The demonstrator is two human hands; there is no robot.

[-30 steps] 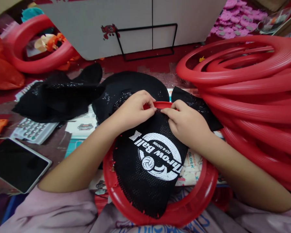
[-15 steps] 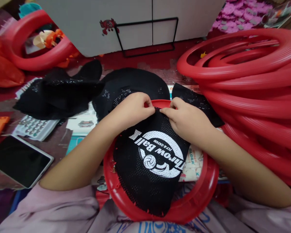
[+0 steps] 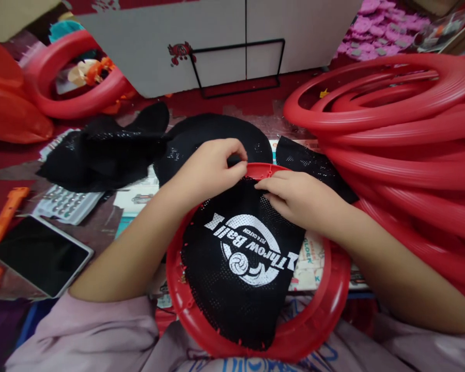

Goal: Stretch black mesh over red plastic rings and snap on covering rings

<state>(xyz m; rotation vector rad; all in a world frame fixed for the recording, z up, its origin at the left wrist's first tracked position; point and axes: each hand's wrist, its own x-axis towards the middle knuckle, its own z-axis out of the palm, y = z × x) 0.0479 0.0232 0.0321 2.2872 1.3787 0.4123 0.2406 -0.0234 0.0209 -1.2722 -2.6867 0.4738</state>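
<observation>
A black mesh fabric (image 3: 232, 299) printed with a white "Throw Ball" logo lies across a red plastic ring (image 3: 335, 299). Its left and lower edge sits over small red pegs on the ring, while the right side of the ring's opening is uncovered. At the top rim, my left hand (image 3: 215, 165) has thumb and forefinger curled together at the mesh edge. My right hand (image 3: 294, 199) pinches the same edge just to the right, fingers bent over the fabric. The exact fingertip contact is partly hidden.
Stacked red rings (image 3: 395, 124) rise at the right. More black mesh pieces (image 3: 217, 134) lie behind the ring. To the left are a parts box (image 3: 67, 204), a dark-screened tablet (image 3: 42, 256) and an orange tool (image 3: 3, 232). A white board (image 3: 217, 31) stands behind.
My left hand has lifted slightly from the mesh edge and its fingers have opened a little. My right hand has shifted slightly down and flattened. The view has moved slightly.
</observation>
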